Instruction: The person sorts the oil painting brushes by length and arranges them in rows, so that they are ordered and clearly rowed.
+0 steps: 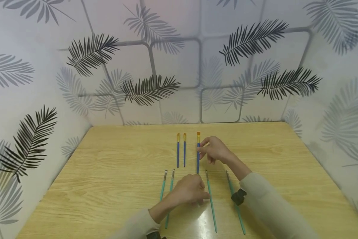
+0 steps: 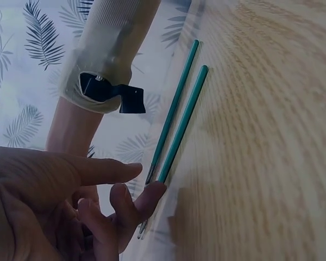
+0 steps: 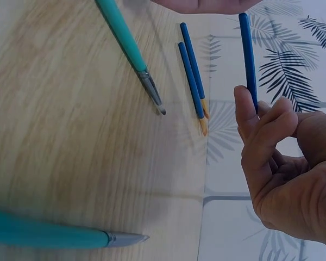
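A blue paintbrush (image 1: 198,162) with a flat golden tip is pinched between the thumb and fingers of my right hand (image 1: 216,149). In the right wrist view, its blue handle (image 3: 249,54) rises out of the fingertips. My left hand (image 1: 189,189) hovers low over the near part of the table, fingers loosely bent and holding nothing. Its fingertips overlap a teal paintbrush (image 2: 183,125) in the left wrist view. Two smaller blue paintbrushes, a left one (image 1: 178,151) and a right one (image 1: 184,151), lie side by side left of the held brush.
On the wood-grain table (image 1: 113,159), two teal brushes (image 1: 162,186) lie left of my left hand, one partly hidden by it. Another teal brush (image 1: 240,219) runs under my right forearm. A leaf-patterned wall (image 1: 179,106) borders the table's far edge.
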{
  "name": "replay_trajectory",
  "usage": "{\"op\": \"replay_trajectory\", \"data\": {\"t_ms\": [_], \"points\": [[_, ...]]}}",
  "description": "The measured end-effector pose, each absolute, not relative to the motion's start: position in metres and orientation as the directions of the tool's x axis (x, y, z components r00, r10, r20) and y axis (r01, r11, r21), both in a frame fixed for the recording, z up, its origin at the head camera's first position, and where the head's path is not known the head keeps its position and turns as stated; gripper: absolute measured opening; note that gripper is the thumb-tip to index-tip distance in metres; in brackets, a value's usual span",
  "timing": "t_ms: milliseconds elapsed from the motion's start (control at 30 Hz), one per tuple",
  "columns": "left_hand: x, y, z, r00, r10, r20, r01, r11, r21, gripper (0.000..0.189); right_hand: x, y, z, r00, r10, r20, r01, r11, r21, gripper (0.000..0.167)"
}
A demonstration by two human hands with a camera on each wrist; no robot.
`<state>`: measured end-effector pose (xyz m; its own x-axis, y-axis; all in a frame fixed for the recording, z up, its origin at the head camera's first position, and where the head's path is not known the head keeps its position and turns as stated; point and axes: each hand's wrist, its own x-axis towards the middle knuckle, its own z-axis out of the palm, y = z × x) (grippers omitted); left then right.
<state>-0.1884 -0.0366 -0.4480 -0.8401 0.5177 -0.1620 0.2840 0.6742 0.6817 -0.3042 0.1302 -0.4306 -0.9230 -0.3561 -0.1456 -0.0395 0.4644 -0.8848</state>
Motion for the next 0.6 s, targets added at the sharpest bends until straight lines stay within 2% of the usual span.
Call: {"op": "replay_trajectory", "data": {"t_ms": [233,600], "points": [[-0.188,-0.032,-0.448,-0.844,0.486,-0.225,0.242,0.72,0.651,0.042,-0.31,0.127,-0.438,-0.931,-0.333,-0.149,-0.026,0.469,-0.883,0.028],[-0.191,-0.028,-0.452,-0.853,0.474,-0.22,0.221,0.709,0.669,0.037,-0.319,0.125,-0.445,-0.944,-0.307,-0.118,-0.056,0.504,-0.862,0.033]]}}
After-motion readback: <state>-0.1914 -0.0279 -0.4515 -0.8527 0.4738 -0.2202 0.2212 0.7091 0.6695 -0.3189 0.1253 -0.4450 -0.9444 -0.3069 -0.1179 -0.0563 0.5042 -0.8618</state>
